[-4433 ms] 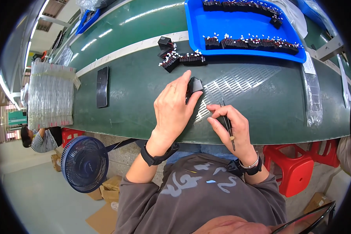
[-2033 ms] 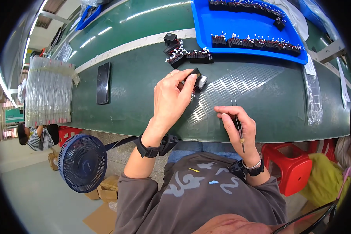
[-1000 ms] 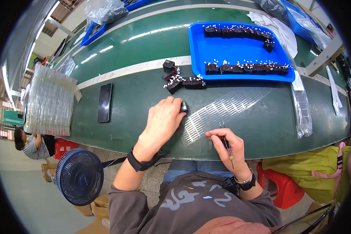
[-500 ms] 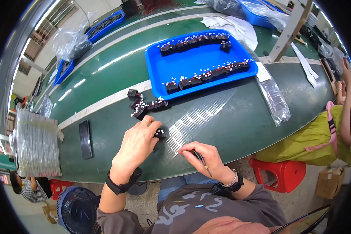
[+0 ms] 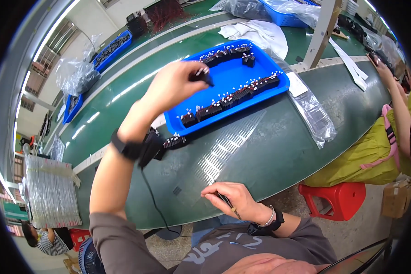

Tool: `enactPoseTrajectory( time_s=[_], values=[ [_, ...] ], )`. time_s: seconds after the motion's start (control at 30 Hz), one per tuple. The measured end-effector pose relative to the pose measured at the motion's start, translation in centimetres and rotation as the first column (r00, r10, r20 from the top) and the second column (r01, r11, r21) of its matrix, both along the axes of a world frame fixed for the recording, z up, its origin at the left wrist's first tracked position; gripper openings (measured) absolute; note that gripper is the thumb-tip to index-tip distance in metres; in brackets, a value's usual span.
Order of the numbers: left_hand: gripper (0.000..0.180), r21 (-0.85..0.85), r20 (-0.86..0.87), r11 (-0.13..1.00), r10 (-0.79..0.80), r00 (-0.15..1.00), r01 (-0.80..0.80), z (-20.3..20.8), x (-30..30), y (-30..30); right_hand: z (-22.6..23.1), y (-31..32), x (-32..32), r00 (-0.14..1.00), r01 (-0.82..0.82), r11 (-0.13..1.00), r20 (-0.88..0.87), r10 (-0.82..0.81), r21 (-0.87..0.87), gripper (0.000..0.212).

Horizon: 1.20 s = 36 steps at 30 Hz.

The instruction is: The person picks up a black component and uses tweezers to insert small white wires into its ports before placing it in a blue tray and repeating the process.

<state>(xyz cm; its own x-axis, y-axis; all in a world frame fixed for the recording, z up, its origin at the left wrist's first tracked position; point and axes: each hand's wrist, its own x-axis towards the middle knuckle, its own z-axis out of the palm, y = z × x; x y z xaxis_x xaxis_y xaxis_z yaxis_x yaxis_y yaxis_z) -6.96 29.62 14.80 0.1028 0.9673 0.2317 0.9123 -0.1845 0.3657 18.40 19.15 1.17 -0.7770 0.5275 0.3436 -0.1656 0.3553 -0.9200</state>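
Observation:
My left hand (image 5: 173, 86) is raised over the left end of a blue plastic tray (image 5: 285, 84), its fingers pinching a small cluster of black blocks (image 5: 206, 78) with white tips. Similar black blocks with red-and-black wires and white connectors stand in rows inside the tray, one near row (image 5: 235, 97) and one far row (image 5: 228, 54). Close to the table's front edge, my right hand (image 5: 236, 198) grips a thin dark pointed tool, probably tweezers (image 5: 228, 204). Beyond its fingertips lies a clear sheet with rows of pale strips (image 5: 223, 153).
More wired black blocks (image 5: 174, 142) lie below the tray's left corner, partly behind my wristband. A small dark square (image 5: 176, 190) rests on the green table. Stacked clear trays (image 5: 52, 194) stand left; a plastic-wrapped pack (image 5: 313, 116) lies right. A neighbour's arm (image 5: 390, 82) is at far right.
My left hand has lifted off the table beside the sheet and moved up and away to the tray, carrying black blocks. The right hand has shifted slightly nearer me, still gripping the tool.

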Motion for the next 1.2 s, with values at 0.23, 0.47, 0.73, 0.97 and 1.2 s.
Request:
enactPoseTrajectory(
  time_s=[0.23,0.47,0.73,0.97,1.2],
  values=[
    [0.035,-0.104,-0.144,0.994,0.005,0.99,-0.02,-8.3,-0.9,15.2,-0.3,0.1,0.1,0.997,-0.071,0.99,-0.027,0.068,-0.123,0.013],
    [0.045,-0.043,-0.094,0.996,-0.082,0.992,0.078,-11.2,-0.4,19.5,-0.3,0.9,0.4,0.988,-0.157,0.977,-0.033,0.153,-0.146,0.013],
    [0.046,0.035,-0.146,0.998,-0.044,0.988,0.05,-11.7,2.1,19.9,-0.5,1.1,0.7,0.985,-0.17,0.978,-0.006,0.17,-0.12,0.013],
    [0.034,0.302,-0.157,0.953,0.075,0.985,-0.025,-7.6,-1.5,16.8,-0.1,1.5,-0.4,0.977,-0.207,0.968,0.018,0.212,-0.139,0.012],
    [0.029,0.048,-0.178,0.986,0.169,0.97,-0.163,2.5,-11.0,-4.4,0.8,0.5,-0.3,0.979,-0.174,0.967,0.074,0.19,-0.187,0.01]
  ],
)
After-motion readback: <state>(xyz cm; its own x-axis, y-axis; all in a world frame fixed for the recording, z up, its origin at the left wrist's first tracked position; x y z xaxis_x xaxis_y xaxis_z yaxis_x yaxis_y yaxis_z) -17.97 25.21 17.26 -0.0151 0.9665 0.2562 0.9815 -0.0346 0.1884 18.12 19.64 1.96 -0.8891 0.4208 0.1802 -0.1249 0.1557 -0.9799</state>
